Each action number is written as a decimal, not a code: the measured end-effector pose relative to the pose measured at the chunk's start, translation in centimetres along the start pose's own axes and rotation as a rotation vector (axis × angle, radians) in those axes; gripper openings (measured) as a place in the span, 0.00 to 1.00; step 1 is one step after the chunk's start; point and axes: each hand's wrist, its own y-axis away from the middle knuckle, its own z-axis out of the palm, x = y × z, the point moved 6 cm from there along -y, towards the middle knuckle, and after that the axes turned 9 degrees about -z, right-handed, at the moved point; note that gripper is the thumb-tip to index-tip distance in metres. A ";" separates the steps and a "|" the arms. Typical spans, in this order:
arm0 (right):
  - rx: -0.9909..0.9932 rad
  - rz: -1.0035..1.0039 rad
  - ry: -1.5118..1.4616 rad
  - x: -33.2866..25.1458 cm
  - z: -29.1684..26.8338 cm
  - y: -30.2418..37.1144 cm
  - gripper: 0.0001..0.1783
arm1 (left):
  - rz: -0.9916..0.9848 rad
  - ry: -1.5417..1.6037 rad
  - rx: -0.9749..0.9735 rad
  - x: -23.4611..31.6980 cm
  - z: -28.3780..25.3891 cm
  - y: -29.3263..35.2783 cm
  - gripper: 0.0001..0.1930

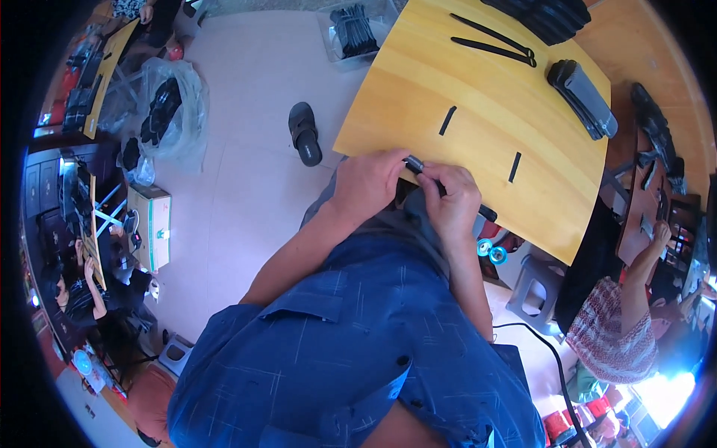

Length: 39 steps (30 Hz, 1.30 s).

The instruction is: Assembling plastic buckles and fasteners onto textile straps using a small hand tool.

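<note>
My left hand (367, 181) and my right hand (454, 193) meet at the near edge of the yellow wooden table (403, 89). Between their fingertips they pinch a small dark strap-like piece (414, 163), mostly covered by the fingers. Another black piece (487, 213) sits at the table edge just right of my right hand. Two short black strips (447, 120) lie on the tabletop ahead of my hands. Farther back are two long thin black straps (493, 49) that come together at one end.
Grey and black folded bundles (582, 97) sit at the table's right, with a black stack (541, 15) behind. A clear bin (357, 33) of black straps, a slipper (305, 134), a carton (149, 228) and a plastic bag (172, 112) are on the floor. Other people work at both sides.
</note>
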 end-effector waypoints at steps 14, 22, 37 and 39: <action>-0.020 0.004 -0.020 -0.1 0.2 -0.3 0.07 | 0.005 0.065 -0.068 -0.9 -0.5 -1.8 0.10; 0.063 -0.175 0.125 -1.8 -1.6 -1.3 0.08 | 0.004 0.163 -0.190 -0.9 -0.2 -2.2 0.09; 0.199 0.581 -0.878 0.5 1.2 3.7 0.11 | 0.079 0.348 -0.075 5.3 -2.6 0.7 0.09; 0.214 0.498 -0.853 0.1 0.6 3.8 0.10 | 0.084 0.324 -0.111 5.7 -2.9 0.7 0.09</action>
